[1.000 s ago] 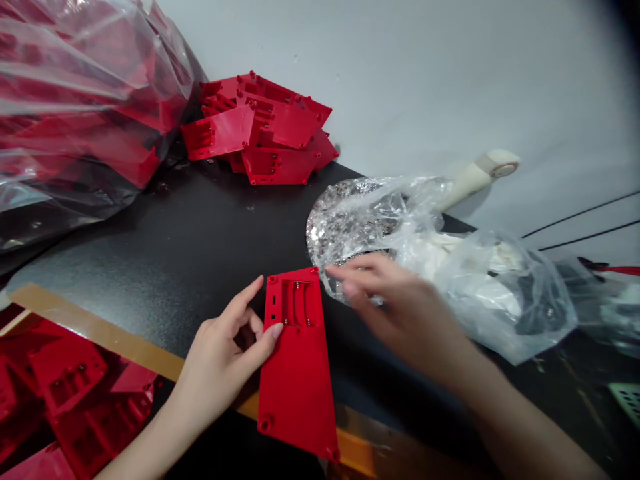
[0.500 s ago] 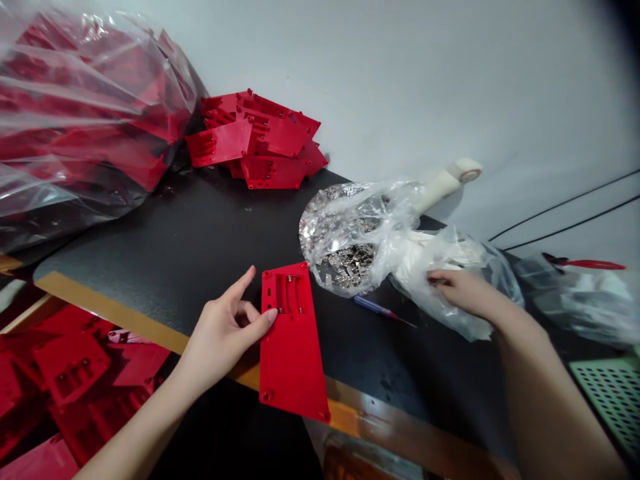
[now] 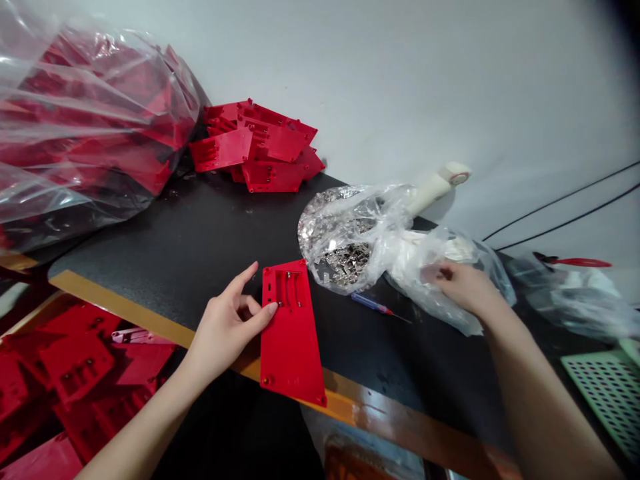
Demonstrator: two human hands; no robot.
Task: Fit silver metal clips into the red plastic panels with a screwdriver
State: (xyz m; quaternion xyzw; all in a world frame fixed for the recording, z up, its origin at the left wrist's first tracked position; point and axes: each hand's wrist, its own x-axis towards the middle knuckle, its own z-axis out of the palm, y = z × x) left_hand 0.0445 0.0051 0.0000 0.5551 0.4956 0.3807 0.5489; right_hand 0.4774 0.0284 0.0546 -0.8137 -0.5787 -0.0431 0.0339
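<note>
The left hand [image 3: 227, 323] is half curled, its fingertips [image 3: 271, 309] at the long edge of a red plastic panel [image 3: 291, 340]; whether it grips the panel or only steadies it, I cannot tell, since the thumb is hidden behind the fingers. The panel lies flat, its upper part on the black tabletop [image 3: 150, 253] and its lower end out over the orange front edge [image 3: 120, 320]. Small metal bits sit in a recess at its top end, too small to make out. The right hand [image 3: 463, 287] rests on a crumpled plastic bag of white things [image 3: 440, 280], its fingers [image 3: 440, 270] curled into the film; any pinch is hidden. Just beside the panel's top corner lies a see-through bag of small metal parts [image 3: 345, 253], and a small screwdriver [image 3: 375, 305] lies between that bag and the right hand. A pile of red panels [image 3: 255, 150] stands against the wall, well apart from the hands, with black tabletop between. A big plastic bag of red panels [image 3: 90, 113] is cut off at the left, more red panels [image 3: 75, 373] are cut off below the table, and a green perforated tray [image 3: 613, 400] is cut off at the right.
</note>
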